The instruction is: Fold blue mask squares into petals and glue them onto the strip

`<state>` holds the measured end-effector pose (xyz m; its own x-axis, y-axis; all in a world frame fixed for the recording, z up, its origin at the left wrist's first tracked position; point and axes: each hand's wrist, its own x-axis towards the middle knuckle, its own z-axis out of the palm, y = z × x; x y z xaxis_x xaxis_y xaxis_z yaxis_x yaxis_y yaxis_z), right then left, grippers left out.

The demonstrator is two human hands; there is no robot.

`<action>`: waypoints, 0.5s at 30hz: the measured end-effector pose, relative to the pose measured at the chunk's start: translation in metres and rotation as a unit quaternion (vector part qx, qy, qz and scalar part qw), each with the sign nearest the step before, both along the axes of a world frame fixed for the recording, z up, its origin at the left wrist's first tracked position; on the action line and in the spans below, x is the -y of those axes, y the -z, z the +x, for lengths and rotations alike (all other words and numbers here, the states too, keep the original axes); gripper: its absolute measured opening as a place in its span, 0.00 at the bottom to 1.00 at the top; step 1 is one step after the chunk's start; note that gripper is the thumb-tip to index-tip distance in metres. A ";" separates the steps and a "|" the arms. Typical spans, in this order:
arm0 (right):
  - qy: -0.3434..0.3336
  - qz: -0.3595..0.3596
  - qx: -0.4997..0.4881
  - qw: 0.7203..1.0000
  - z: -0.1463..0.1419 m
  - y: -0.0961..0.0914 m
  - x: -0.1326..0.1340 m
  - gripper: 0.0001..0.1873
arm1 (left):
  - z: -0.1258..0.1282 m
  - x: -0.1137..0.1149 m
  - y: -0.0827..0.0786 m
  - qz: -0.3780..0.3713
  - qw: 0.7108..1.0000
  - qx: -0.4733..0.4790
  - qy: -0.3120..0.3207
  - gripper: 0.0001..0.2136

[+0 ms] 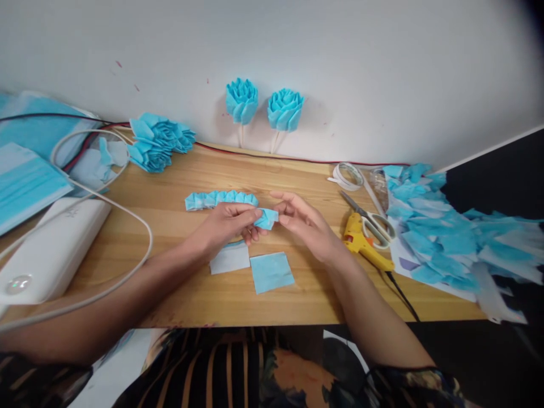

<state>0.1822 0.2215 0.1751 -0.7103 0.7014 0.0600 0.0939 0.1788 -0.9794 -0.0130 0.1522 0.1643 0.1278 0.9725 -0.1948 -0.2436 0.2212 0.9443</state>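
My left hand [232, 222] pinches a small folded piece of light blue fabric [268, 219] between thumb and fingers. At the right end of that piece is my right hand [306, 222], fingers apart and curved; whether the thumb touches the fabric I cannot tell. Just behind my left hand lies a row of folded blue petals [219, 199]. Two flat squares rest on the table in front of my hands: a whitish square [230, 258], partly under my left hand, and a light blue square [272, 272].
Two blue fabric flowers [242, 101] on sticks lean at the wall. More flowers [155, 141] lie left, near a white power bank [55, 249] and cable. Right are scissors [376, 226], a yellow glue gun [365, 242], a tape roll [347, 176] and a blue fabric heap [437, 226].
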 end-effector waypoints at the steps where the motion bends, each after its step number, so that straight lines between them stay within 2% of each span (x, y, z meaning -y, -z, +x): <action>1: -0.008 -0.013 -0.004 1.000 -0.001 0.000 0.001 0.21 | 0.000 0.000 0.000 0.002 1.000 -0.001 -0.001 0.15; 5: -0.012 -0.054 -0.028 0.998 -0.004 0.000 0.003 0.22 | 0.000 0.000 0.000 0.010 1.000 -0.012 0.003 0.16; 9: 0.002 -0.049 -0.017 0.999 -0.006 0.001 0.003 0.22 | 0.001 0.001 0.000 0.016 0.999 -0.038 0.014 0.16; 15: 0.039 -0.048 -0.036 0.997 -0.005 0.002 0.001 0.24 | 0.003 0.002 -0.004 -0.012 0.999 0.017 0.025 0.14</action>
